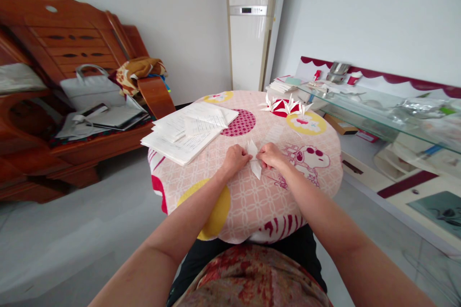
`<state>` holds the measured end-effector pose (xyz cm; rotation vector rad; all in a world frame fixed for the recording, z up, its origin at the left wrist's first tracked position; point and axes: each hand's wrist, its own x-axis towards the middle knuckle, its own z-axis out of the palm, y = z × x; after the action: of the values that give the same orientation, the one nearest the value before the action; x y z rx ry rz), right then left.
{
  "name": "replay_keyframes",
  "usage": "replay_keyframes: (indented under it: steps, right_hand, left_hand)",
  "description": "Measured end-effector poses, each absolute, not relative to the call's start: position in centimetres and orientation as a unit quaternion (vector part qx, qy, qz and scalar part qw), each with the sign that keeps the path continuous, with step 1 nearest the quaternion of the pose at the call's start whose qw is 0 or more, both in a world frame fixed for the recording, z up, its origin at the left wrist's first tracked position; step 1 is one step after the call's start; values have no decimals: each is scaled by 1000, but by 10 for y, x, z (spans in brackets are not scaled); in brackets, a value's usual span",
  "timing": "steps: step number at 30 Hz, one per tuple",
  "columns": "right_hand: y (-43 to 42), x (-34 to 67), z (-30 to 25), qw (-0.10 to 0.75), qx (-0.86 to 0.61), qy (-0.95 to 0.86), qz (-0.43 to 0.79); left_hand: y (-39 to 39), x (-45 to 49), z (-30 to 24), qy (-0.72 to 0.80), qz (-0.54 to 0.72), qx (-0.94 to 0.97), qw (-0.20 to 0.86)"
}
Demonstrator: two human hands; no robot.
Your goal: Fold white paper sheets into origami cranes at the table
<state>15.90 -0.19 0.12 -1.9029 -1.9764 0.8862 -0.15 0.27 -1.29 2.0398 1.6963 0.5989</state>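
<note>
Two bare hands pinch a small folded paper (254, 159) over the middle of a cloth-covered round table (248, 206).
The left hand (236, 158) grips its left side, the right hand (270, 155) its right, fingers closed on both; loose written sheets (192, 141) lie to the left, and pointed white paper shapes (290, 104) stand at the far right. Among the containers, a pale handled bag (90, 88) rests on the wooden bench (72, 41) at far left, its contents hidden. To the right, silvery metal tins (338, 71) sit toward the far end of a glass shelf (382, 105), their insides not visible; a brown box (340, 124) lies below the glass, contents unclear.
</note>
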Motion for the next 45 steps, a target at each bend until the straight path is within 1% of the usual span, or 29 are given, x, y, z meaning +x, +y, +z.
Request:
replay_keyframes:
  steps: [4,13,18,22,25,28,32,37,45]
  right_hand:
    - [-3,158,0,129,-661,-682,286]
    - [1,157,-5,138,-668,-672,290]
    - [1,156,-5,138,-670,-671,287]
    - [-1,156,-5,147,-666,-675,281]
    - [-1,155,-5,150,-672,-663,294]
    - [1,155,-6,149,-673,-659,300]
    - [3,155,-8,149,-667,-670,290]
    - [1,155,-7,150,-674,-661,293]
    - [-3,155,-4,142,-680,-665,275]
  left_hand:
    - [4,-1,-13,613,208,734,207]
    - [6,0,-19,615,211,733,199]
    - [1,1,-27,609,249,737,157]
    - [-5,-1,-31,544,304,774,117]
    - [-8,-4,-32,490,284,818,100]
    - [-9,-5,-33,476,260,836,87]
    - [-7,-5,-35,460,265,845,59]
    - [-8,-6,-39,440,235,865,53]
    - [-15,-9,-38,419,219,880,56]
